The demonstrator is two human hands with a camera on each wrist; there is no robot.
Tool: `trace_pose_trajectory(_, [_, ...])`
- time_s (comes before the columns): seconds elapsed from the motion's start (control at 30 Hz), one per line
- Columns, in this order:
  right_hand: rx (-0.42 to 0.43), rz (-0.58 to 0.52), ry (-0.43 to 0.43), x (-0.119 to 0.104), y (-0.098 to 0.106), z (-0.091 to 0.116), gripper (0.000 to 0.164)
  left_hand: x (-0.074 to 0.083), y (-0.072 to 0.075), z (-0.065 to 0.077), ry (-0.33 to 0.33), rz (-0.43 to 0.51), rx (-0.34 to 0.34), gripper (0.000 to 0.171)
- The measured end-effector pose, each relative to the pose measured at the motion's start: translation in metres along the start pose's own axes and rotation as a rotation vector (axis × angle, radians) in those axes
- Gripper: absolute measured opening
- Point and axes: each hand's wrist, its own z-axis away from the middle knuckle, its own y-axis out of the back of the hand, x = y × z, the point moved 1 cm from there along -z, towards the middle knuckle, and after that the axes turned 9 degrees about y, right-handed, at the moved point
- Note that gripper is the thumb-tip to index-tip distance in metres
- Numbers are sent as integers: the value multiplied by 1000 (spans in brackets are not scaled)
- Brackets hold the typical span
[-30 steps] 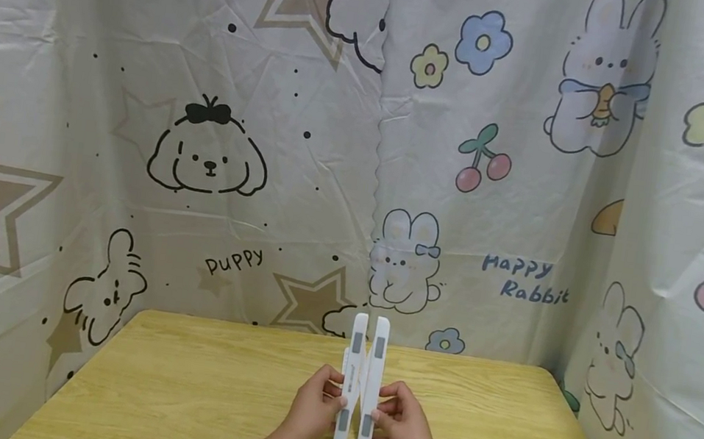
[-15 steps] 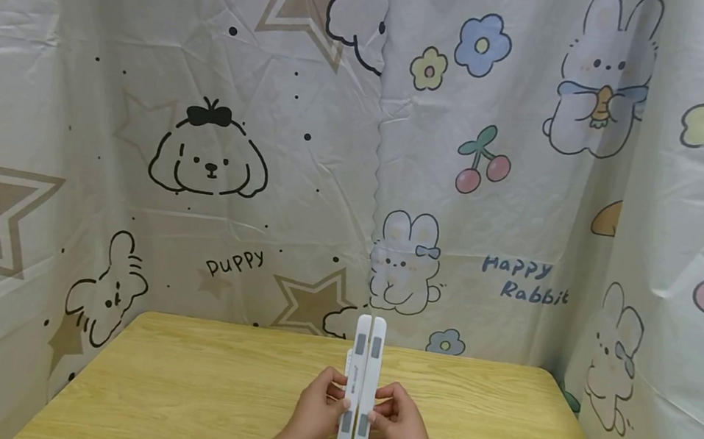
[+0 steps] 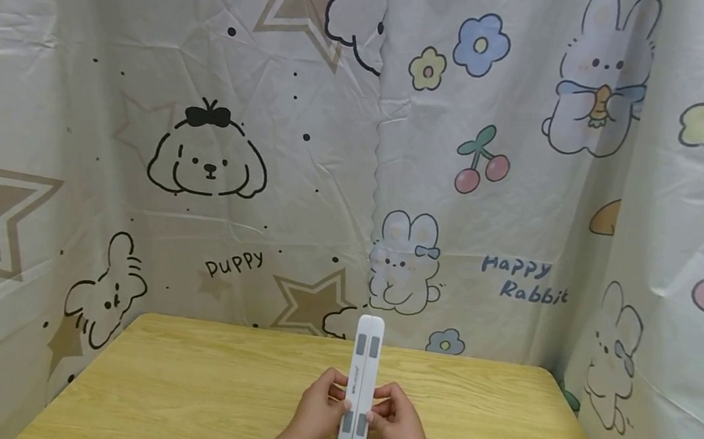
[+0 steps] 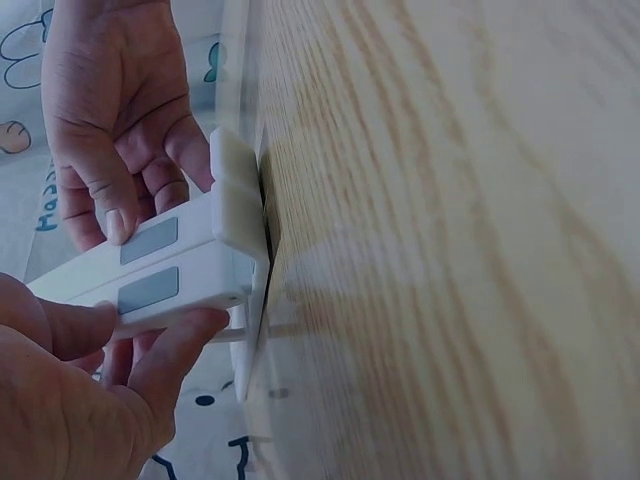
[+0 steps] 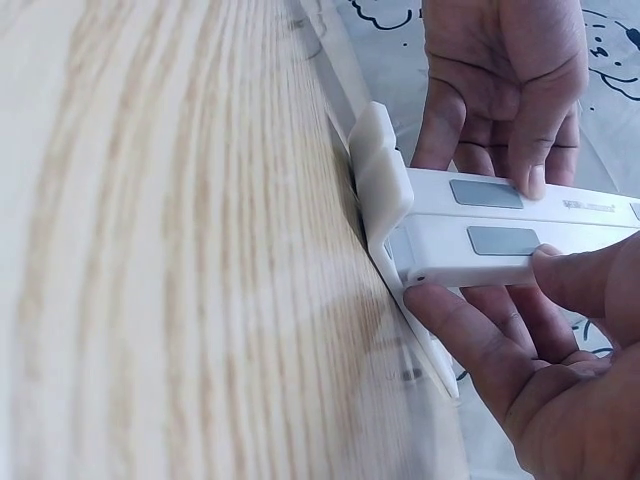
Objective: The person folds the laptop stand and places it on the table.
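Note:
A white folding laptop stand (image 3: 358, 372) with grey rubber pads stands on its end near the front of the table, its two long arms closed up side by side. My left hand (image 3: 318, 412) grips its left arm, thumb by a lower pad. On the opposite side my right hand (image 3: 398, 426) pinches the other arm at about the same height. In the left wrist view, the lipped end of the stand (image 4: 190, 250) is right at the wood surface. The right wrist view shows a thin seam between the arms of the stand (image 5: 440, 230). Fingers behind it are partly hidden.
The wood-grain table (image 3: 204, 378) spreads out to both sides and behind the stand. A cloth curtain (image 3: 305, 169) printed with puppies, rabbits, stars and flowers hangs along its back and sides.
Both hands have moved toward each other, bringing the laptop stand's two arms together. The wide gap between them has narrowed to a seam.

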Motion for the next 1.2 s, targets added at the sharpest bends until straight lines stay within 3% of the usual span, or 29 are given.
trace_pose_trajectory(0.3, [-5,1,23,0,2,-1,31,0,1,1,33,38,40,26])
trace_pose_trajectory(0.47, [-65,118,33,-5,12,-3,30,-2,3,2,47,60,40,22])
trace_pose_trajectory(0.67, [-120,255,99,-17,32,-16,37,-4,6,13,62,74,-14,29])
trace_pose_trajectory(0.93, [-155,373,188,-55,54,-45,51,-9,9,30,92,117,-142,51])
trace_pose_trajectory(1.2, [-261,399,270,-73,65,-65,59,-18,10,36,117,89,-185,72])
